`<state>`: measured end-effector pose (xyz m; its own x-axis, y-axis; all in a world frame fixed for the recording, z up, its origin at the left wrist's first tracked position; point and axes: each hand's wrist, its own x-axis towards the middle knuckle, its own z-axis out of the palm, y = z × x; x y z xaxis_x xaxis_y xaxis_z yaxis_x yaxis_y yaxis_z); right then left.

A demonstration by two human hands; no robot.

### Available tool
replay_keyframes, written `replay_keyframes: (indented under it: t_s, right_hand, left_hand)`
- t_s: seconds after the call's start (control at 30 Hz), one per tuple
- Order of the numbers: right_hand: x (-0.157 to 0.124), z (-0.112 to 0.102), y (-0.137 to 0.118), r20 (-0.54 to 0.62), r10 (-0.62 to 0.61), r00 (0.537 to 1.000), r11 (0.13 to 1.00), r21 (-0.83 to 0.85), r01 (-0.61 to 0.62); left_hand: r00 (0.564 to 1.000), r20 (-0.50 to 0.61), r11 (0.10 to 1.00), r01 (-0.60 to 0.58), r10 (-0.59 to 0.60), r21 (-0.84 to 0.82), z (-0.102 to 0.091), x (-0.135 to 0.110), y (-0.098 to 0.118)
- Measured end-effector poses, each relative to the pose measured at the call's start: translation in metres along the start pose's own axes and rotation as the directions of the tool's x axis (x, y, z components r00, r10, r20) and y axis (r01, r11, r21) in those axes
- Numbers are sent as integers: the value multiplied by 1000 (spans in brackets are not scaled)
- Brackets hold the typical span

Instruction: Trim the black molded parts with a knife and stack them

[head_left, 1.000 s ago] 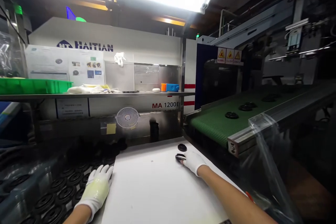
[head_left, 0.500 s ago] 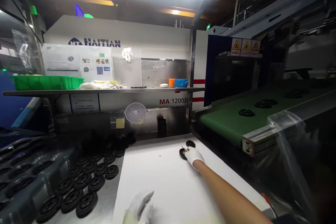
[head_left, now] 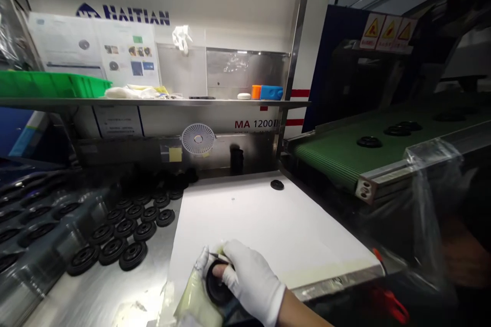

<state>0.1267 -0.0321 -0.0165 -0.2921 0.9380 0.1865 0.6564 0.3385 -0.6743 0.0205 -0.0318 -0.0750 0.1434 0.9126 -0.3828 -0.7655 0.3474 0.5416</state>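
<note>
Now your right hand [head_left: 253, 277], pinching a black disc [head_left: 215, 285], has brought it to the near side of the white sheet [head_left: 307, 230], right at your left hand [head_left: 196, 297], whose hold I cannot tell.

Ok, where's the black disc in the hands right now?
In the head view, the black disc is at the bottom, slightly left of centre, between the gloved left hand and the gloved right hand, whose thumb lies over it.

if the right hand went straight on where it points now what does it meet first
Most likely the left hand, close beside the black disc held in the right hand, though depth there is unclear.
</note>
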Motion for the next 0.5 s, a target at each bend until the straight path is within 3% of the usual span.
replay_keyframes:
  t_s: [0.03,0.07,0.17,0.27,0.33,0.4,0.5]
  right_hand:
    - [-5,-2,-1,-25,-12,1000,1000,18,13]
    - [-10,-5,-1,-44,-18,999,998,58,21]
    - [-22,-8,4,-96,-40,995,992,119,51]
    - [-36,2,8,-38,-11,999,993,118,15]
    - [-44,14,7,-19,10,1000,999,42,-9]
    - [-48,24,4,-34,12,999,997,-82,-15]
    - [-48,33,0,-66,-14,998,970,-242,-3]
  left_hand:
    - [996,-3,992,91,-92,-84,1,-5,3]
    - [994,4,980,107,-107,-168,2,-10,8]
    - [997,-25,958,64,-74,-281,-1,-24,25]
    - [995,-52,970,-93,83,-223,-4,-33,36]
    - [984,-4,973,-176,178,-149,-3,-39,39]
    - [978,43,975,-197,203,-107,0,-45,38]
    - [972,12,971,-233,234,-52,4,-53,36]
